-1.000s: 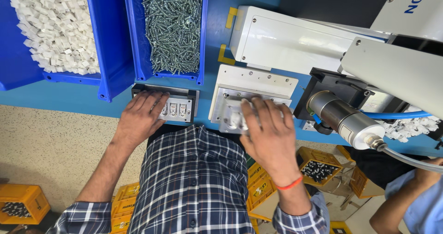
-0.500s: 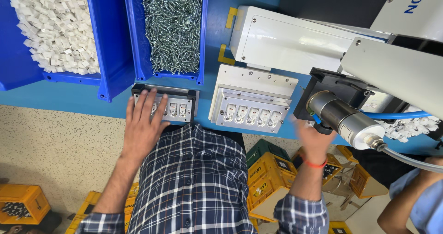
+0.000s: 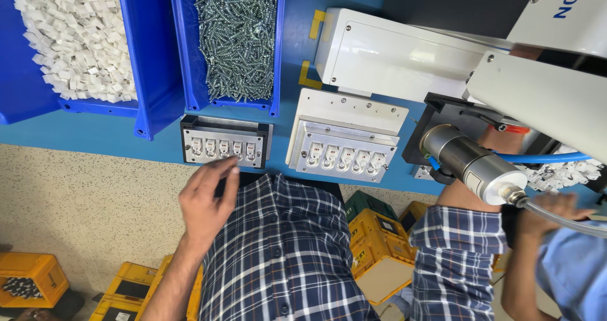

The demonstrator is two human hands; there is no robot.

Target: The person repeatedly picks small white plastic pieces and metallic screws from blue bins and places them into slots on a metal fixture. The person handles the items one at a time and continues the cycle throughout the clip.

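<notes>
Two fixtures sit along the near edge of the blue bench (image 3: 76, 131): a dark jig (image 3: 225, 142) with five small white parts seated in a row, and a white fixture (image 3: 346, 136) to its right, also loaded with five. My left hand (image 3: 205, 201) hovers just off the bench edge below the dark jig, fingers loosely spread, holding nothing, fingertips nearly touching its front lip. I judge a clean approach means coming in flat and low and pressing the parts evenly, without nudging the jig sideways. My right hand is hidden behind the metal cylinder (image 3: 471, 163); only the plaid sleeve (image 3: 458, 245) reaching up shows, so I cannot tell its grip.
</notes>
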